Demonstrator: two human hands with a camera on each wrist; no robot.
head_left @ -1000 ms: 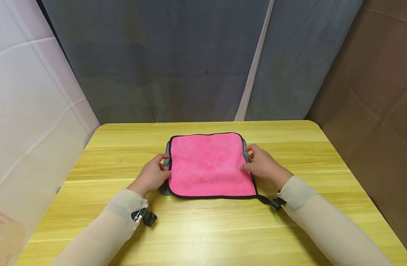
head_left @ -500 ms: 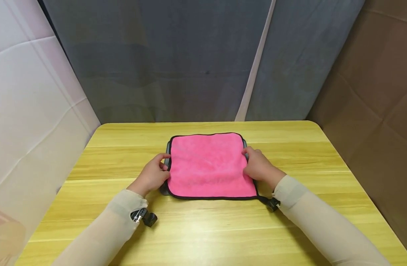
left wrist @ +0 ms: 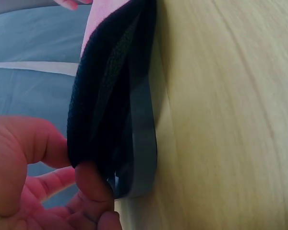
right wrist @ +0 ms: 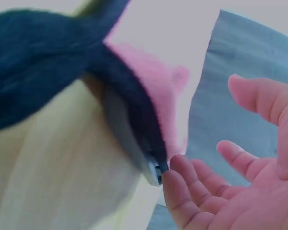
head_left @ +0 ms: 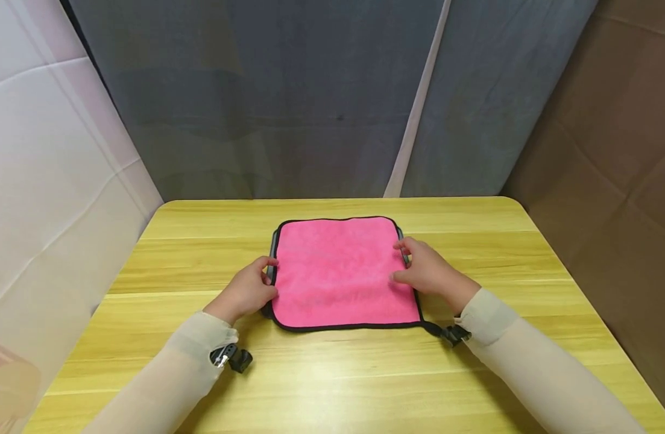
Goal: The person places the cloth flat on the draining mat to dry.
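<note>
Since half a second ago, right hand (head_left: 427,271) loosens, fingertips only touching the pink cloth (head_left: 343,271) mid-table, while left hand (head_left: 245,292) pinches its opposite edge, suggesting a regrip.

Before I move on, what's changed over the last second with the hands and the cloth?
The right hand drew in over the cloth's right edge, then eased back out; its thumb now lies on the pink cloth. The left hand shifted slightly, fingers at the left edge. The cloth's near edge shifted slightly. The grey pad and table stayed put.
</note>
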